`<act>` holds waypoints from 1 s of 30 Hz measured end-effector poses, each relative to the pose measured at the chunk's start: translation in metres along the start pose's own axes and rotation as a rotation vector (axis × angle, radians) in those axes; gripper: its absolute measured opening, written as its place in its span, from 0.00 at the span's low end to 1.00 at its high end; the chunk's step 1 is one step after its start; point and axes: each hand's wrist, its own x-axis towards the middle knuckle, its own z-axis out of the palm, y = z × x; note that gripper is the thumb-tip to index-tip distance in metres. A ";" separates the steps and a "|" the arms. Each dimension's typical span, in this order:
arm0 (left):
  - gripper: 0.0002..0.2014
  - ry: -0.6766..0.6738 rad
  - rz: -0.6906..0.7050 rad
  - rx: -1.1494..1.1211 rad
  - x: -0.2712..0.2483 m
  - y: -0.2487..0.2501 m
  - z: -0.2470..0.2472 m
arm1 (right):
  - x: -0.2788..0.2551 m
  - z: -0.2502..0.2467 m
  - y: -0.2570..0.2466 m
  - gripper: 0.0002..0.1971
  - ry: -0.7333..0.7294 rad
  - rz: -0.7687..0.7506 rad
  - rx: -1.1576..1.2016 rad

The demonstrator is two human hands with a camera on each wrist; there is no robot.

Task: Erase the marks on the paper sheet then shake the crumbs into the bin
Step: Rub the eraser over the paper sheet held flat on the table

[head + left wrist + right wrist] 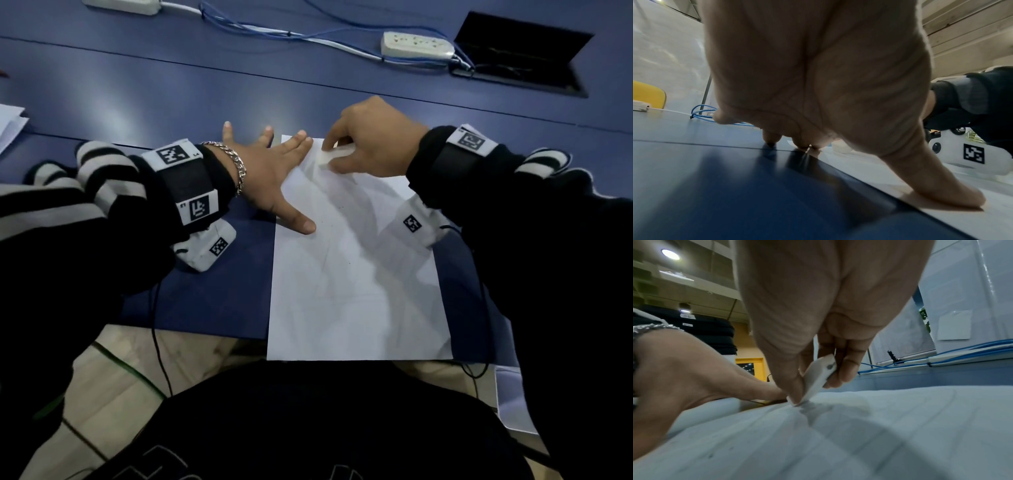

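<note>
Paper sheet (356, 274) lies at the table's (171, 85) near edge, overhanging it slightly. Left hand (270, 174) is splayed flat, thumb and fingertips pinning the sheet's far-left corner, likely to stop it sliding. Right hand (370, 140) pinches a white eraser (330, 156), tilted, its corner touching the paper near the far edge. No bin visible.

Dim overall, cool blue cast. Soft sheen across tabletop (171, 85) from overhead. Round ceiling lamp (670, 254) bright in right wrist view. Overlapping grey shadows on paper sheet (356, 274). Strong wide-angle bending at edges. Wrist views soft, near skin blurred, slight motion smear.
</note>
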 end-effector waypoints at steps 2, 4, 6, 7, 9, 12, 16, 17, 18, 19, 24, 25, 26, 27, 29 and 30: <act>0.81 0.000 0.005 -0.002 0.000 -0.001 0.000 | -0.003 0.005 -0.010 0.18 -0.002 -0.031 -0.012; 0.80 -0.002 0.009 0.000 0.000 -0.001 0.001 | -0.009 0.007 -0.016 0.18 -0.039 -0.075 -0.017; 0.78 -0.003 0.005 0.007 0.000 0.000 0.002 | -0.014 0.004 -0.009 0.19 -0.029 -0.017 -0.009; 0.75 -0.003 0.004 0.007 0.000 0.001 0.001 | -0.017 0.001 -0.003 0.19 -0.011 0.027 -0.003; 0.72 -0.005 0.004 0.007 0.000 0.002 0.001 | -0.024 0.002 0.001 0.18 0.012 0.069 -0.005; 0.72 -0.011 0.005 0.011 -0.004 0.004 -0.001 | -0.040 0.010 -0.015 0.18 -0.007 0.001 -0.014; 0.73 -0.013 -0.003 0.007 -0.003 0.004 0.002 | -0.044 0.009 -0.011 0.20 -0.031 0.046 0.025; 0.72 -0.013 -0.011 0.005 -0.003 0.006 0.002 | -0.044 0.008 -0.008 0.20 -0.026 0.079 0.034; 0.72 -0.011 -0.021 0.007 -0.004 0.008 0.002 | -0.044 0.007 -0.007 0.19 -0.022 0.097 0.034; 0.71 -0.003 -0.027 0.018 -0.005 0.009 0.002 | -0.043 0.007 -0.007 0.19 -0.017 0.103 0.022; 0.74 0.034 0.109 0.089 -0.017 0.010 0.016 | -0.045 0.007 -0.010 0.16 -0.015 0.087 0.013; 0.75 0.042 0.124 0.091 -0.018 0.009 0.018 | -0.045 0.006 -0.010 0.16 -0.017 0.092 0.015; 0.76 0.051 0.132 0.097 -0.018 0.009 0.019 | -0.046 0.005 -0.011 0.16 -0.016 0.094 0.011; 0.77 0.056 0.135 0.103 -0.018 0.008 0.020 | -0.046 0.005 -0.014 0.16 -0.014 0.092 -0.004; 0.78 0.058 0.134 0.113 -0.015 0.009 0.018 | -0.049 0.008 -0.021 0.16 -0.011 0.054 -0.059; 0.79 0.058 0.133 0.117 -0.015 0.010 0.017 | -0.052 0.010 -0.026 0.16 -0.016 0.015 -0.079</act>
